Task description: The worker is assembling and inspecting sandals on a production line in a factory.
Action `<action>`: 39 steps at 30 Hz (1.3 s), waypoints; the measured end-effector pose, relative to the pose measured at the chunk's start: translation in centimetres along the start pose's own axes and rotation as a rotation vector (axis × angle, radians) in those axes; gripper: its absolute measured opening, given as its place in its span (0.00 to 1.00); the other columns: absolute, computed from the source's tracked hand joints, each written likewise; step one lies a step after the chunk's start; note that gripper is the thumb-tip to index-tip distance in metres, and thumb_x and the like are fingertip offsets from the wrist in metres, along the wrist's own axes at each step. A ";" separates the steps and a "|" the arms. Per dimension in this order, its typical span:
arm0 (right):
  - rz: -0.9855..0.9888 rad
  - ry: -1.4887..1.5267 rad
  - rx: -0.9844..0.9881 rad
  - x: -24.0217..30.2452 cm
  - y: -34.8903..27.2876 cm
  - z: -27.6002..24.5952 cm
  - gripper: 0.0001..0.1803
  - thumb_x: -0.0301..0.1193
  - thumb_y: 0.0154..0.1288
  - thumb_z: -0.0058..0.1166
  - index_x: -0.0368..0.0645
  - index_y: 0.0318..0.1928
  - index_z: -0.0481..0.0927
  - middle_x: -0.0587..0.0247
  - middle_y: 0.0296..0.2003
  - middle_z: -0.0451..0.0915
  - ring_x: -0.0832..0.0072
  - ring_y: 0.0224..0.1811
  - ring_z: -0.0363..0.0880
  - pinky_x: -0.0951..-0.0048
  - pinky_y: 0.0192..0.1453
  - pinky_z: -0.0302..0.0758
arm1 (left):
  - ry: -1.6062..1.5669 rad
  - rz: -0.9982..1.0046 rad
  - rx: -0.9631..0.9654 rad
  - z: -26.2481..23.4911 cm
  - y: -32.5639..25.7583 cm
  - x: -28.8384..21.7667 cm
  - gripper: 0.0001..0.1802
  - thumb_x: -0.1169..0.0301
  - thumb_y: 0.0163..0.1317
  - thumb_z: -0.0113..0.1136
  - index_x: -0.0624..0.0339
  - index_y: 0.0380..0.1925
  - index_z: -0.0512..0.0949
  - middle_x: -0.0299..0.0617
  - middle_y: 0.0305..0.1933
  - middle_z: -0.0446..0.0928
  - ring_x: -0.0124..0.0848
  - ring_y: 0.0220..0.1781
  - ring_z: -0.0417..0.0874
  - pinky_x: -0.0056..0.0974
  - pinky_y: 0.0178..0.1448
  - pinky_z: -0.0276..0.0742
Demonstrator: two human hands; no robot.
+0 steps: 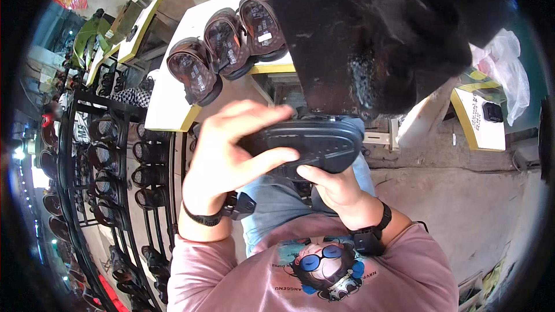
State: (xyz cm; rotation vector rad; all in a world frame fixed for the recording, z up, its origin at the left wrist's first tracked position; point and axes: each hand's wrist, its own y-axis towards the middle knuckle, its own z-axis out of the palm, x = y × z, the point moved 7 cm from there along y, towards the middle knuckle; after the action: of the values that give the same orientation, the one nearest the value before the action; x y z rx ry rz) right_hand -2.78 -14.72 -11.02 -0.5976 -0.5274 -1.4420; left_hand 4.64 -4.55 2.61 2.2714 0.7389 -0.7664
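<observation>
Between my two hands, above my lap, a black sandal [326, 143] is held with its thick sole side showing. My right hand [341, 188] grips it from below, with the thumb on the near edge and the other fingers hidden behind it. My left hand [225, 147] straddles its left end: the thumb lies against the sole and the slightly blurred fingers reach over the far edge. Beyond my left hand, brown sandals [196, 72] stand in a row of three on a white table [188, 20] with yellow edges.
A large dark machine [324, 34] looms at the upper right, just beyond the sandal. Black racks [69, 162] with several sandals run along my left. To the right are a small yellow-edged table [468, 118] with a black object [492, 112] and a clear plastic bag [509, 69].
</observation>
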 end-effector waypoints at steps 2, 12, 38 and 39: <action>-0.086 -0.124 0.005 1.3 -0.1 -0.3 0.40 0.21 0.53 0.65 0.41 0.63 0.56 0.61 0.52 0.72 0.74 0.53 0.72 0.72 0.58 0.69 | -0.081 -0.053 -0.020 1.6 -0.4 1.0 0.23 0.72 0.41 0.75 0.61 0.41 0.83 0.40 0.28 0.77 0.26 0.30 0.75 0.29 0.35 0.71; -0.509 -0.839 -0.283 10.0 -1.3 -0.1 0.19 0.32 0.43 0.74 0.36 0.32 0.77 0.60 0.28 0.81 0.78 0.30 0.80 0.76 0.34 0.74 | -0.705 -0.298 -0.221 9.7 -7.2 3.1 0.31 0.82 0.56 0.61 0.70 0.61 0.64 0.37 0.49 0.65 0.27 0.54 0.72 0.28 0.57 0.68; -0.327 -0.081 -0.008 2.5 -5.8 -9.3 0.34 0.29 0.54 0.59 0.39 0.62 0.64 0.60 0.59 0.69 0.64 0.63 0.66 0.58 0.68 0.59 | -1.385 -0.429 -0.653 11.7 -9.1 4.8 0.30 0.54 0.62 0.57 0.59 0.58 0.65 0.44 0.56 0.73 0.39 0.55 0.76 0.47 0.60 0.74; -0.551 -0.116 -0.032 4.4 -5.6 -7.6 0.31 0.27 0.56 0.56 0.39 0.61 0.65 0.61 0.58 0.70 0.64 0.62 0.67 0.57 0.68 0.60 | -1.467 -0.478 -0.680 12.0 -9.5 5.3 0.31 0.53 0.61 0.57 0.59 0.58 0.65 0.43 0.56 0.73 0.38 0.55 0.76 0.47 0.60 0.74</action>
State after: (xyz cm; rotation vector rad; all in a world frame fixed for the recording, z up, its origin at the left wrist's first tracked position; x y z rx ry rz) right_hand -8.29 -23.24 -13.44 -0.5885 -0.8043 -1.9443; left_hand -1.94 -5.17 -12.14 0.5375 0.5907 -1.7104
